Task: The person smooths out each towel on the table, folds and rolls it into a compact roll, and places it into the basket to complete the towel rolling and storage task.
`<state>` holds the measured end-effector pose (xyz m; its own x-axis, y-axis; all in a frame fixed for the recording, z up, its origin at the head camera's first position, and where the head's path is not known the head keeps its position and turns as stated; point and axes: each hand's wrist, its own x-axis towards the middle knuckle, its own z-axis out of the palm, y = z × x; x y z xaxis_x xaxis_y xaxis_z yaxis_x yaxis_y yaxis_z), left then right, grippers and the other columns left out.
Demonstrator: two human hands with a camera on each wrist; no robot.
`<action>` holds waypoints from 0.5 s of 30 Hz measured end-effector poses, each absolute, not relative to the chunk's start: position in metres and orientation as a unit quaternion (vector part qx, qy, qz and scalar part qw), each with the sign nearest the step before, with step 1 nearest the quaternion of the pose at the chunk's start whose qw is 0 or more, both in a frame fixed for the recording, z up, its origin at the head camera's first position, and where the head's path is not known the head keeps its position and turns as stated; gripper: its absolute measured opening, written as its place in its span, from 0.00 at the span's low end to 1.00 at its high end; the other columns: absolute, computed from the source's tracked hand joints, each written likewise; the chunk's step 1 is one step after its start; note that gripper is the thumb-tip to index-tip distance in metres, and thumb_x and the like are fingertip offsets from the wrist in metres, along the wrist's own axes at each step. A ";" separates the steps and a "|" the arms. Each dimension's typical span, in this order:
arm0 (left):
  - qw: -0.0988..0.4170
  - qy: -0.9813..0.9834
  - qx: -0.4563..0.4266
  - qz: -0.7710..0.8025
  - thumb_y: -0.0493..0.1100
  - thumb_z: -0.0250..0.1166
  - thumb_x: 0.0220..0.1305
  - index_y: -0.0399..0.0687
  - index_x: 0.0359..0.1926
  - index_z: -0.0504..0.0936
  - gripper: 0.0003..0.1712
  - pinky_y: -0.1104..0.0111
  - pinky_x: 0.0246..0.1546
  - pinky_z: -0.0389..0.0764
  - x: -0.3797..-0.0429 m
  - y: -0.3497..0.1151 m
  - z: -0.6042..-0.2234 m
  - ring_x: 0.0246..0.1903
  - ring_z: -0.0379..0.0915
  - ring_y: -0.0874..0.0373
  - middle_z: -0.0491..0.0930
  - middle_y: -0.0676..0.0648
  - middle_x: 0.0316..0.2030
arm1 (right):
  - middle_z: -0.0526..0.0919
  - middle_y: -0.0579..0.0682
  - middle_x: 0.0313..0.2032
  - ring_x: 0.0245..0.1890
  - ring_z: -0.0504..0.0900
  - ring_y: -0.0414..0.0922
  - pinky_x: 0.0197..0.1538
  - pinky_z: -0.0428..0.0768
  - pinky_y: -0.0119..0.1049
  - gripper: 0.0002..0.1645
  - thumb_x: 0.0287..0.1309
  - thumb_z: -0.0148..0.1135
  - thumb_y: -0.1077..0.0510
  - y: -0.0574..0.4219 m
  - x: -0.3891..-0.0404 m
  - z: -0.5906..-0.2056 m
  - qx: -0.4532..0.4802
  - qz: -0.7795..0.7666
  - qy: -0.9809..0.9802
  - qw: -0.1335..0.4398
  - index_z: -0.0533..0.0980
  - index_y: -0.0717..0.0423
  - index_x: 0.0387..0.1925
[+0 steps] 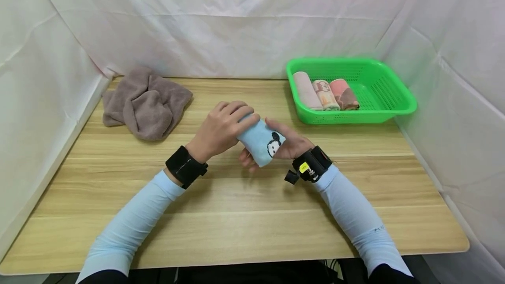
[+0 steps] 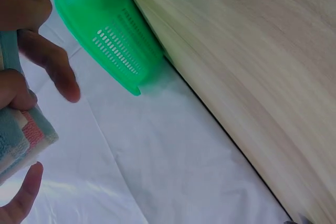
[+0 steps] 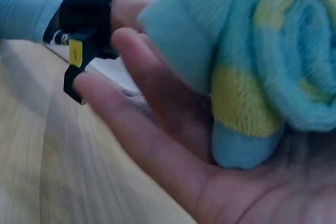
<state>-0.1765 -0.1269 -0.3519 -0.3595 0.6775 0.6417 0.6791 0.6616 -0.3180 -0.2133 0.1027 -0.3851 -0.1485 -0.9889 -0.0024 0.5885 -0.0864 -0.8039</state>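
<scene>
Over the middle of the table, a small light-blue rolled towel (image 1: 257,140) with a black-and-white cartoon face is held between both hands. My left hand (image 1: 222,130) grips its upper left end from above, fingers bent over it. Under and beside its right end is my right hand (image 1: 295,142), palm up, with fingers stretched out below. In the right wrist view, the towel (image 3: 247,98) shows a spiral end with a yellow band and rests against the open palm. Part of the towel (image 2: 23,140) also shows at the left wrist view's edge, with blue, white and red patches.
At the back right stands a green plastic basket (image 1: 355,117) with three rolled towels, pale pink (image 1: 305,91), patterned cream (image 1: 326,95) and pink-brown (image 1: 344,94), along its left side. A crumpled grey-brown towel (image 1: 147,102) lies at the back left. White fabric surrounds the wooden table (image 1: 252,227).
</scene>
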 end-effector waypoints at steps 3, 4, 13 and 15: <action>0.382 -0.826 -0.414 0.003 0.35 0.77 0.49 0.52 0.53 0.80 0.29 0.54 0.47 0.84 -0.178 -0.128 -0.352 0.53 0.80 0.48 0.84 0.47 0.49 | 0.84 0.58 0.48 0.47 0.86 0.53 0.58 0.82 0.56 0.41 0.62 0.69 0.37 0.106 -0.213 -0.377 -0.264 -0.676 0.400 0.559 0.66 0.59 0.62; 0.377 -0.828 -0.416 0.003 0.35 0.78 0.49 0.52 0.52 0.80 0.29 0.54 0.47 0.84 -0.178 -0.129 -0.353 0.53 0.80 0.48 0.84 0.47 0.49 | 0.84 0.55 0.46 0.44 0.86 0.50 0.56 0.84 0.53 0.39 0.62 0.70 0.39 0.107 -0.213 -0.373 -0.255 -0.671 0.432 0.546 0.65 0.57 0.62; 0.343 -0.845 -0.408 -0.036 0.38 0.80 0.49 0.52 0.60 0.78 0.36 0.51 0.52 0.82 -0.181 -0.128 -0.356 0.56 0.79 0.45 0.82 0.44 0.55 | 0.80 0.50 0.45 0.41 0.81 0.43 0.43 0.82 0.35 0.34 0.67 0.53 0.48 0.111 -0.208 -0.347 -0.205 -0.592 0.645 0.438 0.62 0.54 0.71; 0.345 -0.849 -0.397 -0.046 0.42 0.82 0.49 0.51 0.68 0.74 0.44 0.50 0.54 0.80 -0.182 -0.129 -0.357 0.59 0.77 0.44 0.78 0.41 0.62 | 0.80 0.51 0.45 0.41 0.81 0.43 0.44 0.82 0.36 0.32 0.69 0.53 0.49 0.117 -0.208 -0.339 -0.197 -0.594 0.660 0.416 0.62 0.53 0.71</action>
